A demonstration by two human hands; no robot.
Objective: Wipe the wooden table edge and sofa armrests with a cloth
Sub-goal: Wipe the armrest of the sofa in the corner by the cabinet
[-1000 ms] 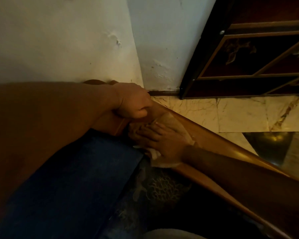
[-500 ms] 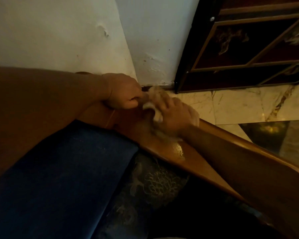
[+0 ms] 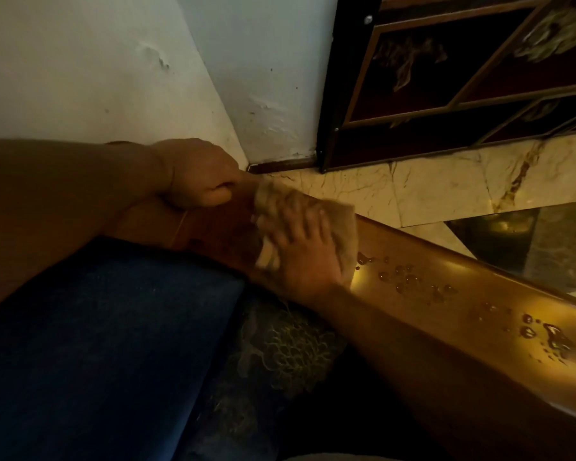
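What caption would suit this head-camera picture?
Right hand presses a cloth on the wet wooden armrest; left hand grips its far end.

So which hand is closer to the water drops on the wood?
The right hand. It presses the cloth flat on the wooden armrest, right beside the nearest water drops. The left hand grips the armrest's far end by the wall, beyond the cloth.

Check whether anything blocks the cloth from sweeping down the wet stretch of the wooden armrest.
Nothing visible does. The right hand presses the cloth flat on the wooden armrest, and only water droplets lie ahead. The left hand grips the far end, behind the cloth.
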